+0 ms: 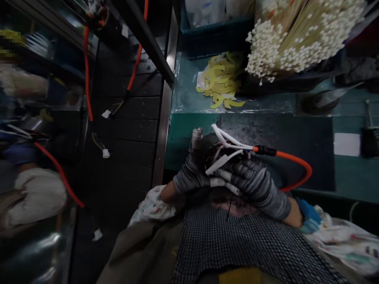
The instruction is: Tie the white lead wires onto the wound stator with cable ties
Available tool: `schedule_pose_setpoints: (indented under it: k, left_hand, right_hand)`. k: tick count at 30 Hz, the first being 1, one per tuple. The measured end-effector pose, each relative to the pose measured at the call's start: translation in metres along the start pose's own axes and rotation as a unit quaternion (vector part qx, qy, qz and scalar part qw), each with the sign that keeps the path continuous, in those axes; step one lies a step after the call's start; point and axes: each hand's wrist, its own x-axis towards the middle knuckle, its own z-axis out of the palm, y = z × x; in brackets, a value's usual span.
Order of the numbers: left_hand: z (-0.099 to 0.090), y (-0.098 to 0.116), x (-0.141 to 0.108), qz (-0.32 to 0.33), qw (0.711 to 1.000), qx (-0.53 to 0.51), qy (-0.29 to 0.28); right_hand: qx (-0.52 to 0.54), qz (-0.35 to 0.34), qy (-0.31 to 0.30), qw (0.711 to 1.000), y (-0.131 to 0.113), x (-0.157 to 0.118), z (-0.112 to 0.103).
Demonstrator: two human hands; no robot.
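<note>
Both my hands wear grey striped gloves with pale wrappings on some fingertips. Between them, near the table's front edge, is a dark round wired part (209,152), largely covered by fingers and wires. My left hand (191,171) grips its left side, thumb pointing up. From the right, my right hand (256,183) curls round it, with fingertips close to those of the left. Several white sleeved wires (223,161) fan out over the part. They join an orange cable (299,159) at a black collar (265,150), and the cable loops down behind my right wrist.
Yellow strips (222,79) lie piled behind my hands. White-tipped sticks or wires (278,51) stand bundled at the back right, beside a teal bin (216,29). Left of a metal rail (161,146), a dark slatted conveyor (130,130) carries orange cables. A co-worker's gloved hand (20,154) is at far left.
</note>
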Motion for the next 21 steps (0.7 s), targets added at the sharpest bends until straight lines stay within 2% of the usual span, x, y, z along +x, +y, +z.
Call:
schedule_pose_setpoints:
  k: [3,6,10,13,15,18,21]
  left_hand:
    - [0.003,0.003,-0.007,-0.011,0.999,-0.031,0.023]
    - [0.001,0.008,-0.011,-0.023,1.000,-0.003,0.018]
    - [0.000,0.020,-0.016,-0.064,0.998,-0.022,0.014]
    - [0.004,0.029,-0.020,-0.110,0.994,-0.015,0.019]
    - [0.008,0.034,-0.021,-0.119,0.993,-0.003,0.024]
    - [0.015,0.039,-0.016,-0.100,0.994,0.022,0.045]
    - [0.020,0.043,-0.007,-0.039,0.994,0.083,0.055]
  right_hand:
    - [0.002,0.003,-0.020,1.000,-0.001,-0.001,-0.001]
    - [-0.012,0.015,-0.018,1.000,-0.008,0.006,0.002]
    - [-0.030,0.016,-0.023,0.999,-0.014,0.007,0.001]
    - [0.010,-0.011,-0.002,1.000,-0.009,-0.002,-0.013]
    - [0.043,-0.011,0.022,0.999,-0.003,-0.006,-0.028]
    - [0.055,0.051,0.051,0.996,0.006,-0.004,-0.044]
    - [0.030,0.103,0.047,0.993,0.011,0.005,-0.044]
